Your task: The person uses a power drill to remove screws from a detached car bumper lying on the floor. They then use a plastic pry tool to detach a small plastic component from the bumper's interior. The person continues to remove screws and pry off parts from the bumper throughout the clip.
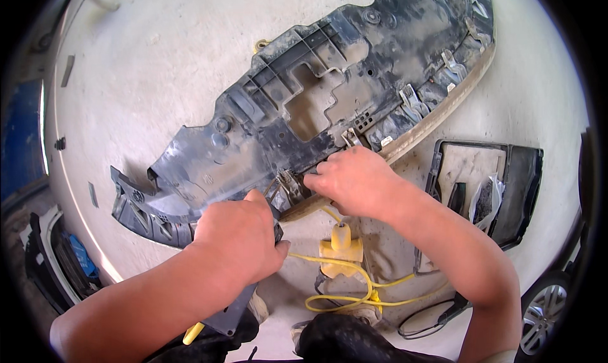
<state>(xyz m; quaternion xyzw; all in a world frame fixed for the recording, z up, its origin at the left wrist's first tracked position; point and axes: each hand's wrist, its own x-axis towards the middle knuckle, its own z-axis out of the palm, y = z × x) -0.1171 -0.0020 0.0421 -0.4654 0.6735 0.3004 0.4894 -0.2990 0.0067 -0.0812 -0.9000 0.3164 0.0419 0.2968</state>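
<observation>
A bare left forearm (139,300) slants up from the lower left to a left hand (233,236) closed in a firm grip, thumb (282,249) toward the right, while the right forearm (437,227), bent at the elbow (503,281), reaches farther forward to a right hand (354,181) with curled fingers (325,167), their tips partly hidden

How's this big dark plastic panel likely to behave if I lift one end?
The panel would probably flex somewhat, being long and narrow. Its thin, ribbed plastic suggests it's light for its size. The dusty surface may feel slippery.
</observation>
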